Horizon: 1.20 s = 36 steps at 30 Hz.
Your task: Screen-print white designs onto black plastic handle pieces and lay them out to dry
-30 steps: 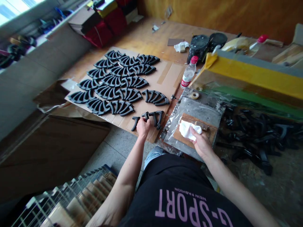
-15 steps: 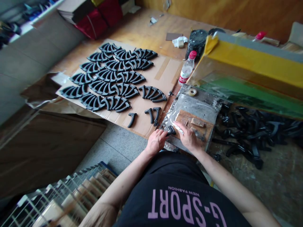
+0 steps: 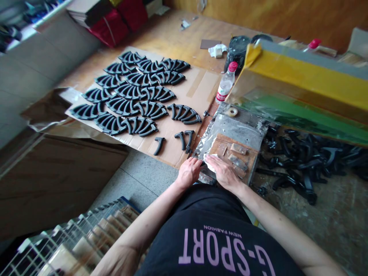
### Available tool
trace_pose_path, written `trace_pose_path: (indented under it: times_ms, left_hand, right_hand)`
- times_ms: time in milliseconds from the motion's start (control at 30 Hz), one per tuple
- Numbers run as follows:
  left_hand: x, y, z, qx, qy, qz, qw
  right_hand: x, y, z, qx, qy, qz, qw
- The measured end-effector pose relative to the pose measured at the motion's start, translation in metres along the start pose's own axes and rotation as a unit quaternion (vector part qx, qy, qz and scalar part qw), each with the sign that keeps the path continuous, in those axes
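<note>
My left hand (image 3: 189, 171) is closed around a black curved handle piece (image 3: 202, 163), mostly hidden by my fingers and the cloth. In my right hand (image 3: 227, 173) a crumpled white cloth (image 3: 210, 162) is pressed against that piece, fingers laid over it. Both hands are at the near edge of a grey metal plate (image 3: 230, 124). A brown pad (image 3: 220, 138) on the plate carries several small blocks (image 3: 239, 148). Left of it, a cardboard sheet (image 3: 189, 78) bears rows of similar black handle pieces (image 3: 149, 109), with a few lying apart near its front edge.
A red-capped bottle (image 3: 225, 83) and a tape roll (image 3: 232, 111) stand behind the plate. To the right, a heap of black pieces (image 3: 307, 163) lies beneath a clear, yellow-edged cover (image 3: 299, 73). A wire rack (image 3: 54, 237) is at lower left.
My right hand has moved slightly left and down with the cloth, which now covers the black piece that showed between my hands. The left hand keeps its grip.
</note>
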<state>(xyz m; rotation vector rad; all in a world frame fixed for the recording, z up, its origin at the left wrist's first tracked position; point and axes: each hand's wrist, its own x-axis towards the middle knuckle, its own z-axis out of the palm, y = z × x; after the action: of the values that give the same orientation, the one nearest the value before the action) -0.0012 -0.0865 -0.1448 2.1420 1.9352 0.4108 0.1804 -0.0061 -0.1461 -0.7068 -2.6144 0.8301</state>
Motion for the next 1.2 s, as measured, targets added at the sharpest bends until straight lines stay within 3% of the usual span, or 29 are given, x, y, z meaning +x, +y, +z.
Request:
trace_pose_path:
  times_ms: [133, 300, 433, 500, 600, 700, 800, 867, 933, 1033, 1200]
  left_hand:
    - [0.001, 0.001, -0.002, -0.002, 0.006, -0.009, 1.000]
    - [0.000, 0.002, 0.000, -0.002, 0.004, -0.015, 1.000]
    - [-0.002, 0.002, 0.002, -0.021, 0.028, -0.032, 0.999]
    - [-0.004, 0.000, 0.004, -0.045, 0.043, -0.050, 0.997]
    - [-0.009, -0.015, 0.006, -0.071, 0.076, -0.094, 0.990]
    - [-0.018, -0.049, 0.004, -0.047, 0.131, -0.198, 0.970]
    - [-0.026, -0.087, 0.000, 0.018, 0.144, -0.295, 0.944]
    - [-0.026, -0.103, -0.002, 0.063, 0.141, -0.313, 0.937]
    - [-0.019, -0.107, 0.000, 0.092, 0.146, -0.297, 0.939]
    - [0.003, -0.096, 0.006, 0.078, 0.132, -0.279, 0.948]
    - [0.049, -0.086, 0.010, 0.026, 0.034, -0.343, 0.939]
  right_hand:
    - [0.009, -0.002, 0.002, 0.011, 0.019, 0.010, 1.000]
    - [-0.008, -0.007, -0.013, 0.055, 0.006, 0.015, 0.998]
    - [-0.005, -0.007, -0.033, 0.148, 0.016, 0.146, 0.978]
    - [0.002, -0.003, -0.036, 0.247, 0.078, 0.225, 0.940]
    - [0.008, 0.003, -0.031, 0.421, 0.173, 0.308, 0.835]
    - [0.006, 0.007, -0.025, 0.513, 0.222, 0.382, 0.736]
    - [0.004, 0.007, -0.023, 0.543, 0.240, 0.415, 0.689]
    - [0.005, 0.006, -0.023, 0.555, 0.237, 0.410, 0.684]
    - [0.006, 0.004, -0.023, 0.564, 0.231, 0.399, 0.685]
    - [0.008, 0.002, -0.022, 0.567, 0.233, 0.395, 0.685]
    - [0.012, -0.003, -0.023, 0.571, 0.239, 0.396, 0.678]
